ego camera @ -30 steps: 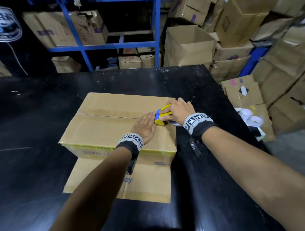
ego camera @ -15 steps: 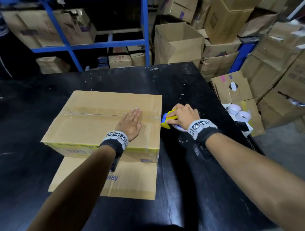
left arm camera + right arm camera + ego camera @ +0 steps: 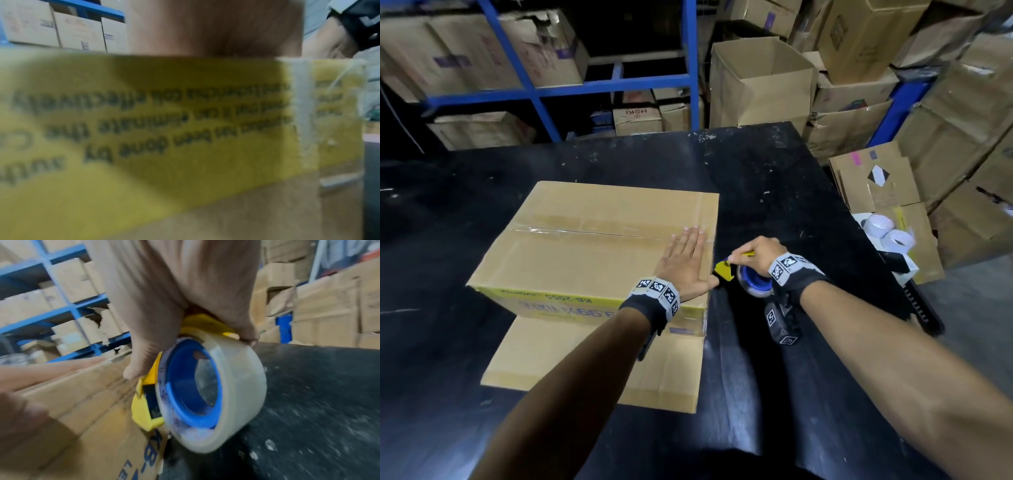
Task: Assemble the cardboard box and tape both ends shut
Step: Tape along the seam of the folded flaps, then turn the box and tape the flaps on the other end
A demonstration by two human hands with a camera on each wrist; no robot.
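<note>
A closed cardboard box (image 3: 592, 246) with a yellow printed side (image 3: 164, 129) sits on the black table (image 3: 774, 192). Clear tape runs along its top seam. My left hand (image 3: 686, 260) lies flat on the box top near the right edge, fingers straight. My right hand (image 3: 760, 251) grips a yellow tape dispenser (image 3: 148, 402) with a clear roll on a blue core (image 3: 205, 394). The dispenser (image 3: 724, 270) sits just off the box's right side, below its top edge. A flat cardboard sheet (image 3: 599, 363) lies under the box, toward me.
Behind the table stands a blue shelf rack (image 3: 616, 82) loaded with cartons. An open carton (image 3: 756, 82) stands at the back. Stacked boxes (image 3: 945, 102) fill the right side. Beside the table's right edge, a box (image 3: 883, 192) holds white tape rolls (image 3: 888, 233).
My right hand has carried the dispenser from the box top over the right edge and down beside it. My left hand slid right along the seam, still flat.
</note>
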